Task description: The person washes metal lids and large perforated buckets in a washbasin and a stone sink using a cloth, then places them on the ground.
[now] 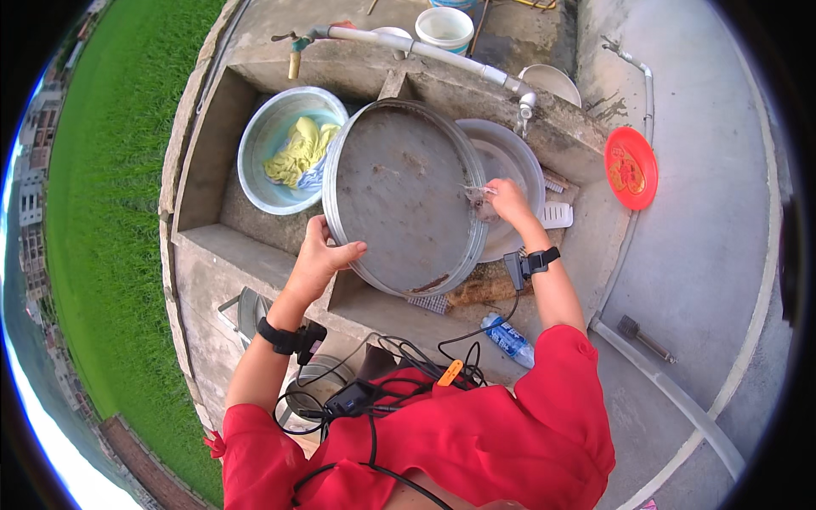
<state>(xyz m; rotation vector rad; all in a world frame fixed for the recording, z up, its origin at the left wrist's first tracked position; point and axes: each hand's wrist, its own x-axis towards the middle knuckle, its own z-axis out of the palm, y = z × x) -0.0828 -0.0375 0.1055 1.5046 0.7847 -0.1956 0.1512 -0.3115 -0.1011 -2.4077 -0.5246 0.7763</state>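
Note:
My left hand point(328, 258) grips the near left rim of a large round metal pan point(408, 197), thumb over the rim. The pan is grey and stained inside, with a rusty patch by its near edge. At the pan's right rim my right hand point(507, 199) pinches a thin, translucent crumpled piece, perhaps plastic film or mesh point(483, 205). Partly behind the pan lies a translucent plastic basin point(526, 166) in the right sink bay. A light blue basin point(255, 127) stands in the left bay, holding yellow and blue cloth point(303, 150) in water.
Concrete walls point(255, 255) frame both bays. A white pipe point(421, 48) with a tap point(298, 48) crosses above them. A plastic bottle point(507, 338) lies near my right elbow. A red plate point(631, 167) and a brush point(644, 338) are on the right. Black cables point(408, 357) hang before my chest.

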